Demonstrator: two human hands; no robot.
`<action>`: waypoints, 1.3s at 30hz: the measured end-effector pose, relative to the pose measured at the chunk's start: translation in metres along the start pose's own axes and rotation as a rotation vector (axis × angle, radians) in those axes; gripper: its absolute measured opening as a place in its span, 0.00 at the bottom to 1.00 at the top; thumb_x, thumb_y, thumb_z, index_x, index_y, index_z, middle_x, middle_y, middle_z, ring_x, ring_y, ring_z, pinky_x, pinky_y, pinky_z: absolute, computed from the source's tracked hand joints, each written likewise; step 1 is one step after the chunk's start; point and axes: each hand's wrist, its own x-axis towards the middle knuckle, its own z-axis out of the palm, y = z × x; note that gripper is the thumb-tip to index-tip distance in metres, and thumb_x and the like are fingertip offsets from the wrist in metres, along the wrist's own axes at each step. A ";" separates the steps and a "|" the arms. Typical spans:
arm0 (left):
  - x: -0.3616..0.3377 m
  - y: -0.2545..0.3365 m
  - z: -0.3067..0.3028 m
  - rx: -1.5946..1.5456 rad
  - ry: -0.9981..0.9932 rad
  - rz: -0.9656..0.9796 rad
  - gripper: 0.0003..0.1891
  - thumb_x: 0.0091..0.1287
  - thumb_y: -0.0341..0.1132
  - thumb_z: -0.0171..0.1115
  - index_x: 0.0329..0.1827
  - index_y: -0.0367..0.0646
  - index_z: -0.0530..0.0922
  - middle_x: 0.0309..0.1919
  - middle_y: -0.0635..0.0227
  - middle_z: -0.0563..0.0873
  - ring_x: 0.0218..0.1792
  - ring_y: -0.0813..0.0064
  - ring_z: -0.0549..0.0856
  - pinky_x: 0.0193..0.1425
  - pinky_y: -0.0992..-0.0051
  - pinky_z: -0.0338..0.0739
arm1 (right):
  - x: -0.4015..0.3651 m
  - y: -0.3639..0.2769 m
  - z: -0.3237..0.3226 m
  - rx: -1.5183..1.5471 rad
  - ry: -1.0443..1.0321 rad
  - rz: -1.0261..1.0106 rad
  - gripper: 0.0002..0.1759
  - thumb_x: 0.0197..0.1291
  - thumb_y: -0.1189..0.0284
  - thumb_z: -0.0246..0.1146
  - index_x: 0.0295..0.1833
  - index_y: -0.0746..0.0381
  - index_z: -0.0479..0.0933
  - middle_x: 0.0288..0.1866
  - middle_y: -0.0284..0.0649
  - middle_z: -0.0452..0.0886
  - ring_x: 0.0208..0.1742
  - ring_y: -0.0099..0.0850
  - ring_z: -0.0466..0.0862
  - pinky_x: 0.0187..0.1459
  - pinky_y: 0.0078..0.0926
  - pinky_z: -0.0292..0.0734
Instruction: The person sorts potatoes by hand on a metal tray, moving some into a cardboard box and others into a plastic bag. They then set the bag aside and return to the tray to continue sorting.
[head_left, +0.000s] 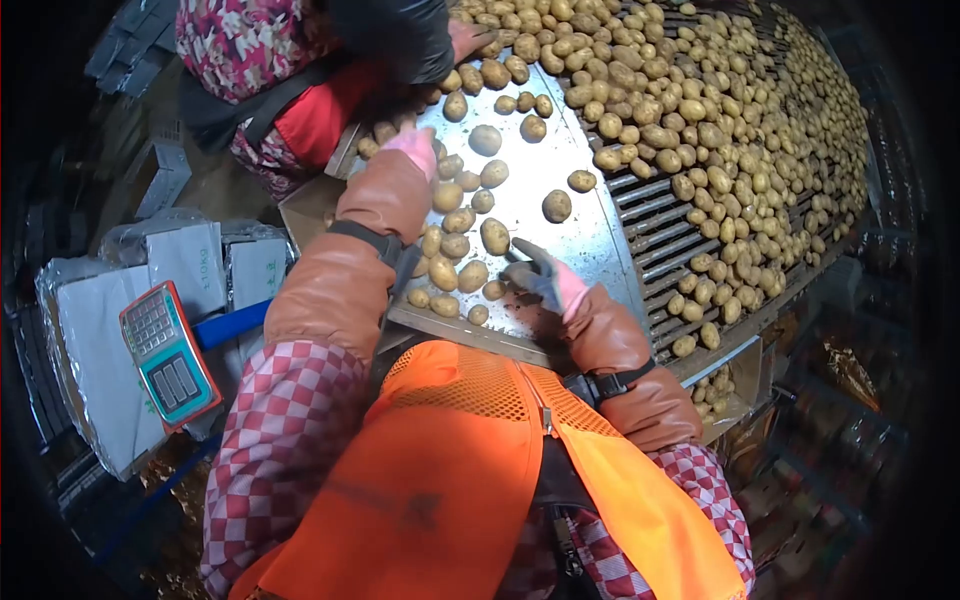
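Reaching among potatoes (447, 196), left hand (415, 150) hides its fingers.

1. A potato sorting plant: small yellow-brown potatoes (700, 130) crowd a grey metal roller conveyor (655, 238).
2. Beside it: shiny steel sorting table (590, 252), teal digital weighing scale (168, 352), flat white cartons (190, 265).

Left hand (413, 150) reaches far forward; right hand (540, 278) nearer, fingers spread, both gloved.
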 end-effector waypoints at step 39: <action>0.144 0.109 0.006 0.263 0.014 0.171 0.33 0.68 0.38 0.61 0.77 0.70 0.65 0.74 0.52 0.68 0.71 0.48 0.73 0.74 0.54 0.70 | -0.088 0.010 -0.057 0.652 0.361 -0.049 0.40 0.69 0.61 0.64 0.81 0.55 0.54 0.67 0.43 0.75 0.64 0.39 0.78 0.59 0.40 0.78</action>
